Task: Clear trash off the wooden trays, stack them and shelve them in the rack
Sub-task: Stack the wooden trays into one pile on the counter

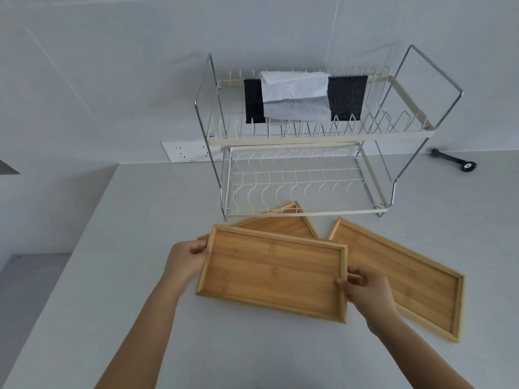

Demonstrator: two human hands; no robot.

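Pale grey counter (112, 304) — wire rack (306, 175), two wooden trays (398, 276), black tool (455, 161) lying on it

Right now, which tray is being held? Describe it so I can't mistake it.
On the counter before the rack lie three trays. The held tray is the nearest, gripped at its ends by the left hand and right hand, overlapping the others.

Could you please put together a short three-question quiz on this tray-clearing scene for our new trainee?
1. True or false: the lower shelf of the dish rack holds a tray.
2. How many wooden trays are visible?
3. Which hands grip the near tray? A) left only B) right only C) both

Key:
1. False; it holds nothing.
2. Three: near, back tray, right tray.
3. C: left hand, right hand.
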